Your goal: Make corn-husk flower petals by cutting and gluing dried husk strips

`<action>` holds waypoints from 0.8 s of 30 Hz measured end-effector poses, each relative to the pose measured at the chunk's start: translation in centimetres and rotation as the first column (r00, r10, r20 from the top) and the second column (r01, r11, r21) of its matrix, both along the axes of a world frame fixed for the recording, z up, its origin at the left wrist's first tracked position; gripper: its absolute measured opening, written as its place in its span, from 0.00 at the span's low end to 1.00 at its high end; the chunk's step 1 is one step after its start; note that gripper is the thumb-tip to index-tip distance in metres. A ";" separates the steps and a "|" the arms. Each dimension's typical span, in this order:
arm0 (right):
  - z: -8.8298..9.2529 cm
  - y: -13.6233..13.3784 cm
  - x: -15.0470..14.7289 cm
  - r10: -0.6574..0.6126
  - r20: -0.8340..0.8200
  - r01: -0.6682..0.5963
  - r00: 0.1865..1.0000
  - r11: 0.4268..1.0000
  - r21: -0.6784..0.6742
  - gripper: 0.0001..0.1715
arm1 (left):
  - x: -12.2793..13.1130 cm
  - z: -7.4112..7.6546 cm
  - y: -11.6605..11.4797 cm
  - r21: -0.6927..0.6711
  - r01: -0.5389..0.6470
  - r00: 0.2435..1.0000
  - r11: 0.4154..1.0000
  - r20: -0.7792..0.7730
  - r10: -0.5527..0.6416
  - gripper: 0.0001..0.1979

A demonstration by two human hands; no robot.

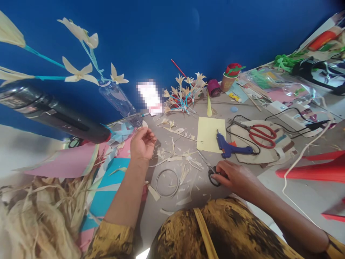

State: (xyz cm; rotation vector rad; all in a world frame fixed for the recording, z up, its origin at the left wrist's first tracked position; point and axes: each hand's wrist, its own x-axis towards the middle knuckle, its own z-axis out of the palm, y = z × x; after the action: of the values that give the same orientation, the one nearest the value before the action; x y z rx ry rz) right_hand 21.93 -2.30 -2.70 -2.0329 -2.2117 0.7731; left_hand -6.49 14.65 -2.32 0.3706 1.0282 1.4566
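My left hand (142, 144) is closed in a pinch on a small pale petal (145, 124), whose tip shows above the fingers. It is in front of a clear bottle (118, 100) with husk flowers on blue stems. My right hand (233, 175) is closed on the black handle of a pair of scissors (212, 177), low over the table, blades pointing away to the upper left. Pale husk scraps (185, 158) and a metal ring (167, 183) lie between my hands. Beyond the right hand, a blue glue gun (229, 145) rests partly on a yellow paper (207, 131).
Red-handled scissors (261, 136) lie on a cloth pouch at the right, by a white power strip (285, 115) and cables. At the back is a bunch of small husk flowers (184, 93). A dark flask (54, 115) and dried husks (40, 219) are on the left.
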 end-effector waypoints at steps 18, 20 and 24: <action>2.6 7.5 -7.6 0.274 0.182 -0.300 0.944 0.945 0.134 0.11 | -1.2 0.3 0.3 0.091 -0.023 0.981 0.996 -0.192 0.040 0.17; 2.3 8.3 -8.4 0.278 0.227 -0.310 0.933 0.944 0.117 0.12 | -1.3 0.3 0.3 0.103 -0.012 0.978 0.995 -0.208 0.034 0.17; 1.3 8.9 -8.8 0.298 0.262 -0.329 0.918 0.940 0.084 0.10 | -1.0 -0.2 0.2 0.083 0.026 0.975 0.996 -0.220 -0.007 0.15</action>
State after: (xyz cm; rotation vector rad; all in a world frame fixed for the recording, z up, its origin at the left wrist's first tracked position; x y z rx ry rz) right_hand 13.09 6.64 -1.45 -1.8236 -2.6926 0.3966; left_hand -7.50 14.87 -2.54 0.6115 1.1375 1.4708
